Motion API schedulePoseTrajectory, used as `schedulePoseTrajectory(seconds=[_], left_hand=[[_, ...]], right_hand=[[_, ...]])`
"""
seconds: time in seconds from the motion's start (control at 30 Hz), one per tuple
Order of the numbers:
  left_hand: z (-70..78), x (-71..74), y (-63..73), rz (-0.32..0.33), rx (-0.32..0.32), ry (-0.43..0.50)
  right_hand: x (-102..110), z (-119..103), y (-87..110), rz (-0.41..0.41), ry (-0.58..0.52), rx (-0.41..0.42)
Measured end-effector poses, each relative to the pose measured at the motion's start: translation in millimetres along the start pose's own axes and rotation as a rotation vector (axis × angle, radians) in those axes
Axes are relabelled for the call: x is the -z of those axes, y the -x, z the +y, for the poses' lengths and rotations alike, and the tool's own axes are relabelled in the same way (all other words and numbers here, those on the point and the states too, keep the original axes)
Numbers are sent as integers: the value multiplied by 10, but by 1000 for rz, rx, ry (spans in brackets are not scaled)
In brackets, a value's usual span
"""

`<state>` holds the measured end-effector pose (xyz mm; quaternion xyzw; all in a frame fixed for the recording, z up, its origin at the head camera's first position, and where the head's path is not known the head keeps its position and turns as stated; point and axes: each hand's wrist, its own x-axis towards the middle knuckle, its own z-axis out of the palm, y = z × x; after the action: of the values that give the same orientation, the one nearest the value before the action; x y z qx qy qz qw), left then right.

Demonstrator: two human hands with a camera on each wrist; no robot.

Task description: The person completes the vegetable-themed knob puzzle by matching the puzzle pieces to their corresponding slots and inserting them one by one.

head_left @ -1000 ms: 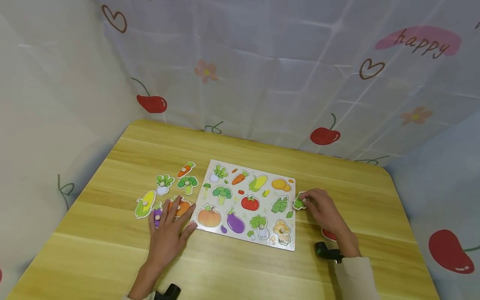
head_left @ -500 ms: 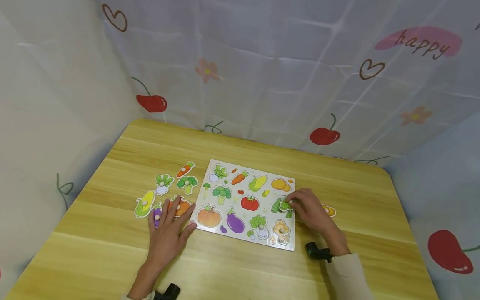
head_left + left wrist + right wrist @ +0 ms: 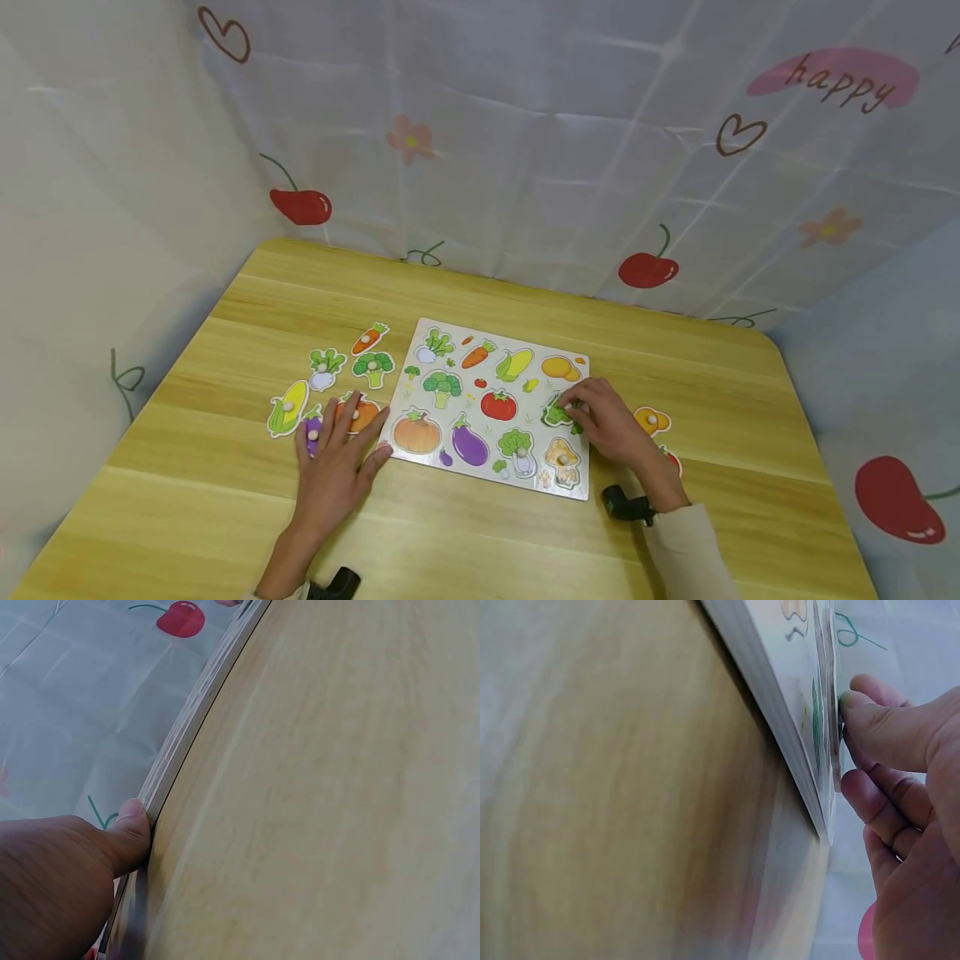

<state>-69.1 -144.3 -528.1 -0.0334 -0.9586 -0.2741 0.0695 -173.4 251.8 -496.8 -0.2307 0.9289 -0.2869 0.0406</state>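
Note:
In the head view, my right hand [image 3: 613, 423] pinches a green leafy-vegetable puzzle piece [image 3: 553, 415] over the matching picture on the white board [image 3: 406, 400]. The right wrist view has the thumb and a finger at the piece [image 3: 835, 754], which lies flat along the board face. My left hand [image 3: 336, 479] is spread palm down, its thumb touching the board's near left corner. Its fingers reach over the eggplant piece [image 3: 312, 439] and the pumpkin piece [image 3: 367, 414]. From the left wrist, the thumb [image 3: 131, 836] appears against the board's edge.
Left of the board lie corn [image 3: 287, 410], radish [image 3: 323, 381], broccoli [image 3: 372, 371] and carrot [image 3: 369, 339] pieces. Knobbed bok choy [image 3: 517, 458] and mushroom [image 3: 562, 462] pieces sit in the board. A yellow-orange piece [image 3: 651, 422] and a tomato piece [image 3: 674, 462] lie beyond the right wrist.
My right hand has carried the green piece leftward from beside the board onto its matching picture. The yellow-orange and tomato pieces have come into view behind it. My left hand stays put.

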Motion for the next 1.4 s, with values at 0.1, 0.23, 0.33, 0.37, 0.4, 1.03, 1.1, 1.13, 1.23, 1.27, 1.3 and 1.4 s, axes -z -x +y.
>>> schedulePoseTrajectory(seconds=[0.1, 0.23, 0.33, 0.37, 0.4, 1.03, 1.1, 1.13, 1.23, 1.27, 1.3, 1.4], left_hand=[[-1, 0, 0, 0, 1, 2], [0, 1, 3, -2, 5, 4], [2, 3, 4, -5, 5, 5], [2, 3, 4, -5, 5, 5], [1, 3, 3, -4, 3, 5], [-3, -3, 4, 3, 2, 5], [-5, -3, 5, 3, 1, 5], [-5, -3, 5, 3, 1, 5], [-6, 0, 4, 4, 0, 3], [-6, 1, 4, 4, -1, 3], [-5, 2, 3, 4, -1, 3], [0, 4, -2, 3, 0, 9]], right_hand=[[-3, -13, -11, -6, -3, -3], [-16, -15, -24, -11, -6, 1], [-27, -8, -28, -15, -4, 4], [-29, -6, -30, -17, -6, 5], [-32, -4, -31, -17, -8, 6], [-44, -59, -52, -42, 0, -32], [-46, -57, -48, -43, 3, -37], [-47, -52, -44, -42, 4, -36], [-44, -40, -30, -37, -1, -35], [-40, -33, -23, -35, 1, -33], [-35, -26, -15, -31, 2, -32], [-9, -4, 20, -15, 8, -31]])
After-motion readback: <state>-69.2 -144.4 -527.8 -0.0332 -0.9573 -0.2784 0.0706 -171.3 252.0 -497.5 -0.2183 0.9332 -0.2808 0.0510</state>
